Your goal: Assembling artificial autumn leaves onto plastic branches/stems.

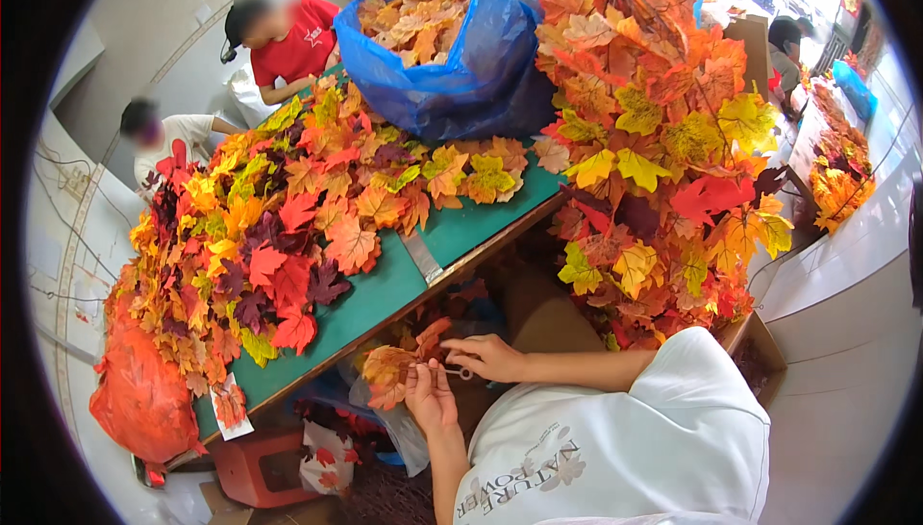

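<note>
My left hand (pixel 430 398) is closed, its fingertips pinched at a small bunch of orange artificial maple leaves (pixel 386 371). Close beside it, my right hand (pixel 492 359) has its fingers bent together near the bunch's stem end; what they grip is too small to make out. A small pale piece with a ring-shaped end (pixel 465 373) shows between the two hands. Both hands are in front of my body, just below the near edge of the green table (pixel 452 237).
A heap of artificial leaves (pixel 288 208) covers much of the table. Behind stands a blue plastic bag (pixel 481 92) of leaves. A tall leaf bunch (pixel 663 140) hangs at right. A red bag (pixel 144 390) and red stool (pixel 255 467) are at left. Several people work beyond.
</note>
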A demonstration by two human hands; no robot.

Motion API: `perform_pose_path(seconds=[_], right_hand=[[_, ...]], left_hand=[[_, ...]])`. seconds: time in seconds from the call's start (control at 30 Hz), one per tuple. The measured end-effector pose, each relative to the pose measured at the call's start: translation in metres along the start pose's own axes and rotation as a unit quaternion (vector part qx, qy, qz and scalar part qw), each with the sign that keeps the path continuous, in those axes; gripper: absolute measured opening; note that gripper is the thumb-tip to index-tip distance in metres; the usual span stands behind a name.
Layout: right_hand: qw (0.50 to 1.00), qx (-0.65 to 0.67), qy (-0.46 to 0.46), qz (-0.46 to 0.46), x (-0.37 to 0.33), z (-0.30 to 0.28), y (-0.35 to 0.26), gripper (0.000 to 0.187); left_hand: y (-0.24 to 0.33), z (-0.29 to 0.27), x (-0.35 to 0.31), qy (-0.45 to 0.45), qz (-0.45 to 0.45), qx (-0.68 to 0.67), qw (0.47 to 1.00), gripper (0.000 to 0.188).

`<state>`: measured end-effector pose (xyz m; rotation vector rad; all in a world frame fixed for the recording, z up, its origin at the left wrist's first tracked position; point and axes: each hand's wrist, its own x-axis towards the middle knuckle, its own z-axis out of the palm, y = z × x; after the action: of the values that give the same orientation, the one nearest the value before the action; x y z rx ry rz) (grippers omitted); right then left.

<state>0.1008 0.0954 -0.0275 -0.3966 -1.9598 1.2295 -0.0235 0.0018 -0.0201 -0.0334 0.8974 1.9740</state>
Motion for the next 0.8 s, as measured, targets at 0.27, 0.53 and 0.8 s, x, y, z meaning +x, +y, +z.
perform_pose_path(seconds=[0.27, 0.53, 0.8], right_hand=[[0.942, -0.176, 0.158, -0.239, 0.048, -0.065, -0.081, 0.018], [0.903, 0.161, 0.360, -0.169, 0.117, -0.189, -0.176, 0.024], [0.726, -0.533, 0.434, -0.020, 0.169, -0.420, -0.243, 0.025]], left_hand=[[-0.003, 0.098, -0.017, -0.129, -0.084, -0.040, 0.987, 0.013], [0.043, 0.184, -0.100, -0.620, -0.082, 0.173, 0.761, 0.041], [0.023, 0.154, -0.032, -0.317, 0.330, 0.477, 0.750, 0.026]])
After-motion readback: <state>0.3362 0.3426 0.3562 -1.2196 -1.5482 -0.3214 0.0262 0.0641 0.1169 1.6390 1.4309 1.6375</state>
